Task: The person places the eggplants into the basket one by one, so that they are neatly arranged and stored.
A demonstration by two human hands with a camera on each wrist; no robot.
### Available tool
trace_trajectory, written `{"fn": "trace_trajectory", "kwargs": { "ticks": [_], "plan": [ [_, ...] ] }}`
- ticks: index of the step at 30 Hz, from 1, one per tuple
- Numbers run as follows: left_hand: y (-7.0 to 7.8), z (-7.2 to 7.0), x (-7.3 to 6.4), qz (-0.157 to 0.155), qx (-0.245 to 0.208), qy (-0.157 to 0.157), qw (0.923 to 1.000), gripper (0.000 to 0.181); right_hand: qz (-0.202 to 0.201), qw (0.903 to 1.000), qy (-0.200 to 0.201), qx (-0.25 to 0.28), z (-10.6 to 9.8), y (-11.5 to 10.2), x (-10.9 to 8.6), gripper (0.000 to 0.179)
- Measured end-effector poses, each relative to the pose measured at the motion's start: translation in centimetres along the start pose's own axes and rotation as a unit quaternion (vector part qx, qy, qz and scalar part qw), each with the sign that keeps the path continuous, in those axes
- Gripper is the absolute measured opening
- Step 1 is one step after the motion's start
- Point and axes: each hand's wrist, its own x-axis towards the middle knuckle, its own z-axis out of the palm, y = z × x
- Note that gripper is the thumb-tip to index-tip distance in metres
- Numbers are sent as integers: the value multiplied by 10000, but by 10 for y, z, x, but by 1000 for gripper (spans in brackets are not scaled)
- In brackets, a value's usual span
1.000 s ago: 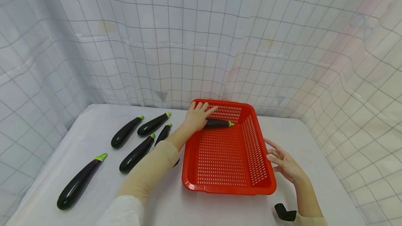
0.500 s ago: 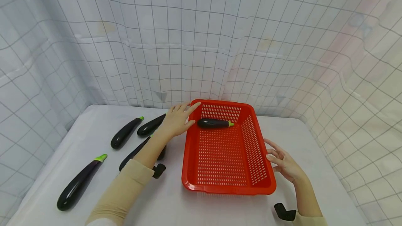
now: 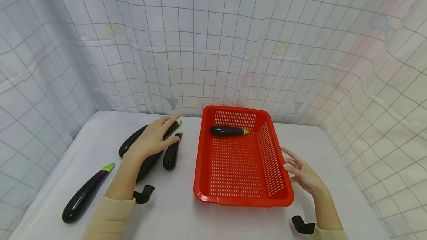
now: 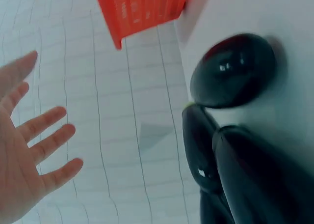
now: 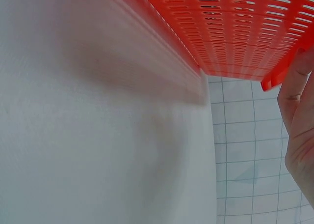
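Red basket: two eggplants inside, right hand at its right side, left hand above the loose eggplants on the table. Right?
Wrong count: the head view shows just one eggplant inside the red basket. The rest stands: right hand at its right side, left hand above the loose eggplants on the table.

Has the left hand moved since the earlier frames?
Yes. Against the red basket, which stays put in the head view, the left hand has moved left, from over the basket's rim to well clear of it.
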Motion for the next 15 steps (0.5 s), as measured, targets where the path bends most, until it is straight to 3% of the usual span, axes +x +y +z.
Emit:
{"fn": "trace_trajectory", "kwargs": {
  "ticks": [4,8,15],
  "plan": [
    [-17,-7,-17,48,-727,14,9973,72,-3,10000,-11,0,0,-1,0,60],
    [-34,-12,-34,-39,-1476,109,9890,74,-21,10000,-31,26,1,-1,0,61],
    [-56,-27,-71,-510,-1925,158,9798,78,-61,9999,-76,100,1,-1,-1,61]
  ]
}}
